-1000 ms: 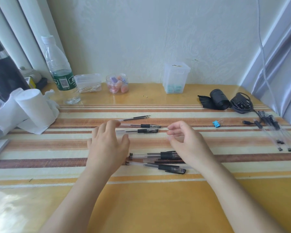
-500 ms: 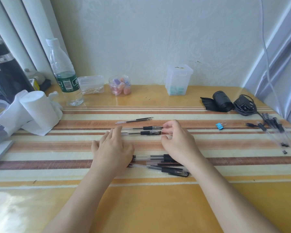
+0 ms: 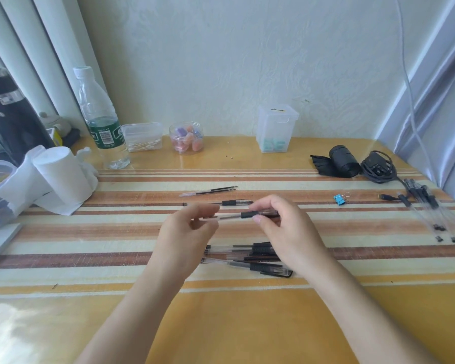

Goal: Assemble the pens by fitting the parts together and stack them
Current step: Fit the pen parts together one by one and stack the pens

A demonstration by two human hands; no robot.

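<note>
Since half a second ago you have raised one pen (image 3: 231,217) off the table (image 3: 247,324); it now hangs level between your hands. Your right hand (image 3: 286,232) pinches it at the black rubber sleeve (image 3: 248,214), and your left hand (image 3: 187,232) curls round the clear barrel end. A second pen (image 3: 229,203) and a loose refill (image 3: 208,191) lie at twelve o'clock of it, the stack (image 3: 247,258) at six o'clock. Likely light and stiff, the smooth barrel may slip, so grip the rubber sleeve and push the parts straight together.
</note>
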